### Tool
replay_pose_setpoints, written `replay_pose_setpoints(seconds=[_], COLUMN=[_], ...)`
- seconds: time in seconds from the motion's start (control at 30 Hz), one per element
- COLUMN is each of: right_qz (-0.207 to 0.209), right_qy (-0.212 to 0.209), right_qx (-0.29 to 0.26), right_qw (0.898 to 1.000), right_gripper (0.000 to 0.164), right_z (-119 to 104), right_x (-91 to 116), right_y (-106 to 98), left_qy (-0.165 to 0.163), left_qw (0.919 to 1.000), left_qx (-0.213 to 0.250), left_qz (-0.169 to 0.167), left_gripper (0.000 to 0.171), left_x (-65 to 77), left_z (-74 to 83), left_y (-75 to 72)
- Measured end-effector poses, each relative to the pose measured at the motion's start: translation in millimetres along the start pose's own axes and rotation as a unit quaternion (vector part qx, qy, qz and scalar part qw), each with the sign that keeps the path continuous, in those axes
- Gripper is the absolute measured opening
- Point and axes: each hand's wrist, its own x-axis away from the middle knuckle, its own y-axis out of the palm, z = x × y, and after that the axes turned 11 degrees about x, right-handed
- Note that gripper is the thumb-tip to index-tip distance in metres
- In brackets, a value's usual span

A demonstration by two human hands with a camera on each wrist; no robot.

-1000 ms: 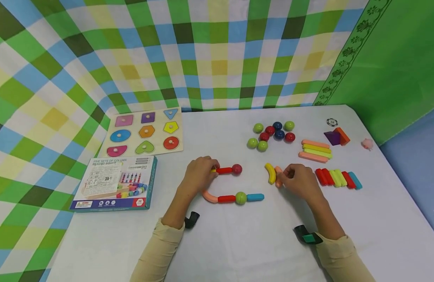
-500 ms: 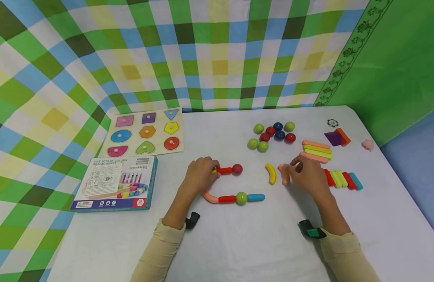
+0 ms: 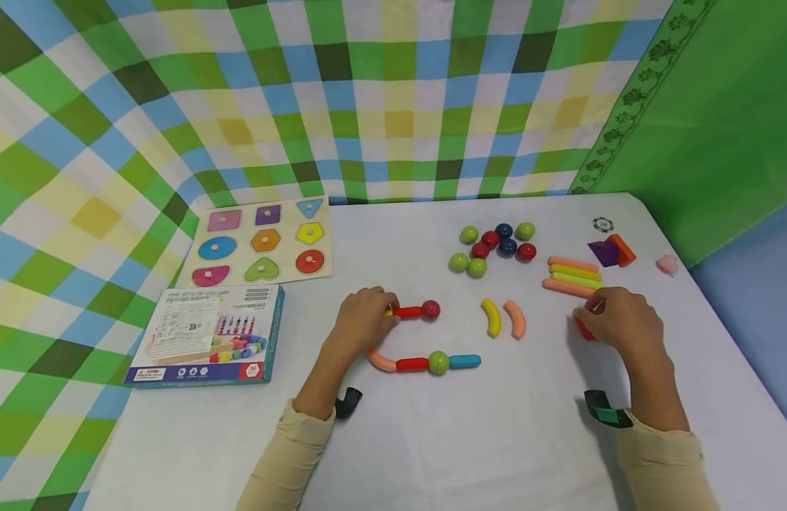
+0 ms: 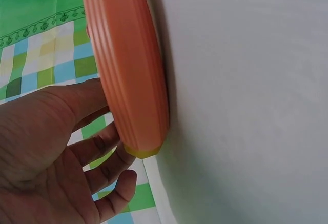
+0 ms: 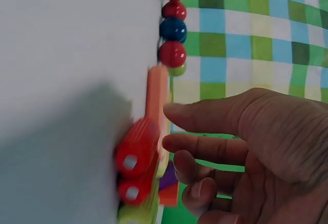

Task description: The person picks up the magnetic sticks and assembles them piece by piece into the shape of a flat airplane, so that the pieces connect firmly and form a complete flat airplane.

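Note:
My left hand (image 3: 364, 319) grips the yellow toy stick (image 3: 388, 313) at the left bend of a chain of sticks and balls. The chain has a curved orange stick (image 4: 128, 65), red sticks (image 3: 412, 364), a red ball (image 3: 431, 309), a green ball (image 3: 438, 363) and a blue stick (image 3: 465, 361). My right hand (image 3: 623, 323) is over the row of short sticks, hiding most of them. In the right wrist view its thumb and fingers are apart with nothing between them, close to red sticks (image 5: 136, 157) with silver end dots.
A curved yellow stick (image 3: 492, 317) and a curved orange one (image 3: 515, 319) lie between the hands. Behind are several balls (image 3: 507, 247) and long sticks (image 3: 572, 277). A shape puzzle board (image 3: 284, 248) and a toy box (image 3: 204, 337) are at the left.
My right hand has left the curved orange stick, which now lies beside the yellow one, and moved right over the short sticks. The left hand has stayed on the chain.

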Motion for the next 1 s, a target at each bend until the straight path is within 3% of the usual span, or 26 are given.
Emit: replay_pose_setpoints(seconds=[0.27, 0.4, 0.57, 0.8, 1.0], right_qz=[-0.005, 0.04, 0.095, 0.071, 0.075], right_qy=[-0.008, -0.045, -0.135, -0.278, -0.316], right_qx=[0.007, 0.007, -0.014, -0.028, -0.001], right_qw=[1.0, 0.998, 0.986, 0.957, 0.946], right_gripper=[0.049, 0.043, 0.034, 0.03, 0.027], right_z=[5, -6, -50, -119, -143], right_x=[11, 11, 11, 3, -8], right_y=[13, 15, 14, 36, 52], left_qy=[0.006, 0.007, 0.008, 0.007, 0.002], left_qw=[0.9999, 0.9998, 0.9999, 0.9999, 0.9998], left_qx=[0.01, 0.008, 0.003, 0.002, 0.003], left_qz=[-0.007, -0.014, -0.012, -0.013, -0.018], left_gripper=[0.026, 0.026, 0.026, 0.026, 0.027], left_x=[0.9, 1.0, 1.8, 1.4, 2.1], left_z=[1.1, 1.9, 2.6, 3.5, 3.5], left_y=[-0.2, 0.5, -0.5, -1.9, -0.8])
